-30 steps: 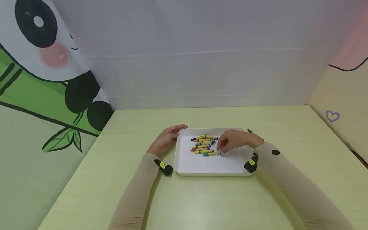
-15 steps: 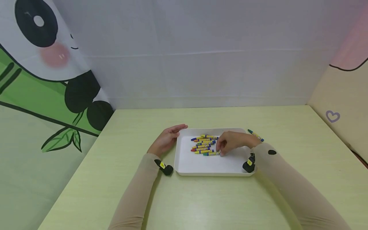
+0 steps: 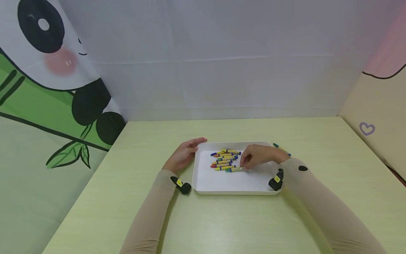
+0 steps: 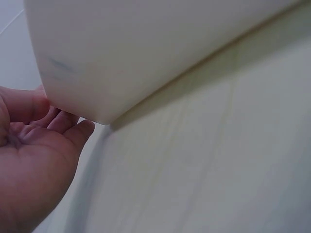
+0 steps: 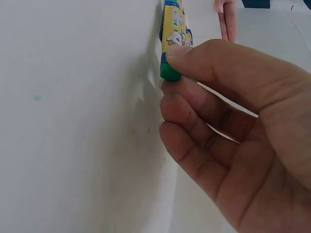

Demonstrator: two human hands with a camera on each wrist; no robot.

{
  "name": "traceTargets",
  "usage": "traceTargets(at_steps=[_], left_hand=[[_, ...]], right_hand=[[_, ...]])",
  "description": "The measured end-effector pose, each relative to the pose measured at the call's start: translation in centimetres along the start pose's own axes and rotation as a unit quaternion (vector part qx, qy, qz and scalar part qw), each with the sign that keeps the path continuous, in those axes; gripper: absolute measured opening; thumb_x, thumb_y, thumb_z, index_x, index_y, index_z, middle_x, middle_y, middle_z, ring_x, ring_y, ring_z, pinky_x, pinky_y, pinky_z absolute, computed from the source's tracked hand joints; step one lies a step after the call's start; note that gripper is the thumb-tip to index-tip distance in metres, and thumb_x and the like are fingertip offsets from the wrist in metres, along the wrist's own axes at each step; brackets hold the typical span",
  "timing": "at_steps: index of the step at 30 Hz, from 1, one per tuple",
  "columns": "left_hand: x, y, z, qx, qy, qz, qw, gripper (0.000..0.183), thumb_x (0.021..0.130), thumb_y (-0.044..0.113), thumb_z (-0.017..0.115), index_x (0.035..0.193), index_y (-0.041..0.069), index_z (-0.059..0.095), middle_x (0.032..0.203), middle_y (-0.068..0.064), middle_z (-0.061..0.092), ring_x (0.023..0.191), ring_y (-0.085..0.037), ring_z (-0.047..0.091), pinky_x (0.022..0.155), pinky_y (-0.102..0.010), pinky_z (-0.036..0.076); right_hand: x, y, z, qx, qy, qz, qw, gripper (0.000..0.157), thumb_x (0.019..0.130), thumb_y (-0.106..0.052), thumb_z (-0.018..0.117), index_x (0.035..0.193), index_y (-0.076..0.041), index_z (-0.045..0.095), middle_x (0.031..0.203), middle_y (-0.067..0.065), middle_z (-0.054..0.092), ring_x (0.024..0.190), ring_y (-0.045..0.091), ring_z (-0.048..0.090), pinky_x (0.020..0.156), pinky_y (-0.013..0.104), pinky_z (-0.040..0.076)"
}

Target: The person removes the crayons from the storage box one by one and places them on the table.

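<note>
Right hand's grip: the right hand (image 3: 261,154) pinches one end of the green crayon (image 3: 234,169), thumb on the wrapper beside the green butt in the right wrist view; the remaining fingers are bent just below
Green crayon's place: lower edge of the crayon cluster, around the middle of the head frame, inside the tray (image 3: 222,184)
Green crayon's long axis: nearly level across the head frame, pointing left from the fingertips, green tip at its left end; in the right wrist view it runs nearly upright, away from the hand
Line with neighbours: roughly parallel to the yellow crayon (image 3: 225,168) just above, its right end sticking out further right; whether the two touch cannot be told; this offset along the shared axis looks like what the placing turns on
Nearer hand: the right, at the crayon itself
Further up the cluster: the red crayon (image 3: 221,164), then others stacked towards the tray's upper part, some slanted
Left hand: the left hand (image 3: 183,154) rests at the tray's upper-left corner, fingers laid out nearly straight, touching tray and no crayon
Beyond the tray: a teal-tipped crayon (image 3: 281,149) lies slantwise on the table (image 3: 95,218), right of the tray's upper-right corner, near the right wrist
</note>
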State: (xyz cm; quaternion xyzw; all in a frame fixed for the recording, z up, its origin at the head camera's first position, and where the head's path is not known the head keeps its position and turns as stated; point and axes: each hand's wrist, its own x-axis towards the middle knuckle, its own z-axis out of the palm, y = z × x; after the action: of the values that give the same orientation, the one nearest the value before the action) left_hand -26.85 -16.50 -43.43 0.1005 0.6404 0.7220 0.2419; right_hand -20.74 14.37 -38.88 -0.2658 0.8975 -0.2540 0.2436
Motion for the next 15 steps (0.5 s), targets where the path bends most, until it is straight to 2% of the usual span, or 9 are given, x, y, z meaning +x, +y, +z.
traceTargets(at_steps=[8,15], left_hand=[[-0.1,-0.1,-0.1,0.003,-0.002,-0.003,1.0000,0.047,0.099,-0.005,0.035,0.144,0.005,0.042,0.152,-0.009,0.040,0.142,-0.024,0.034,0.117,-0.041,0.029],[-0.4,0.0,-0.1,0.002,-0.002,-0.004,1.0000,0.046,0.100,-0.004,0.035,0.144,0.005,0.042,0.152,-0.008,0.041,0.142,-0.024,0.035,0.116,-0.040,0.029]], right_hand=[[-0.9,-0.2,-0.5,0.010,0.025,0.000,1.000,0.011,0.084,-0.009,0.068,0.092,-0.014,0.073,0.087,-0.003,0.065,0.078,0.010,0.053,0.072,0.023,0.047],[-1.9,0.1,-1.0,0.016,0.051,-0.003,0.999,0.012,0.086,-0.010,0.066,0.096,-0.013,0.073,0.084,-0.002,0.064,0.076,0.012,0.052,0.068,0.023,0.046]])
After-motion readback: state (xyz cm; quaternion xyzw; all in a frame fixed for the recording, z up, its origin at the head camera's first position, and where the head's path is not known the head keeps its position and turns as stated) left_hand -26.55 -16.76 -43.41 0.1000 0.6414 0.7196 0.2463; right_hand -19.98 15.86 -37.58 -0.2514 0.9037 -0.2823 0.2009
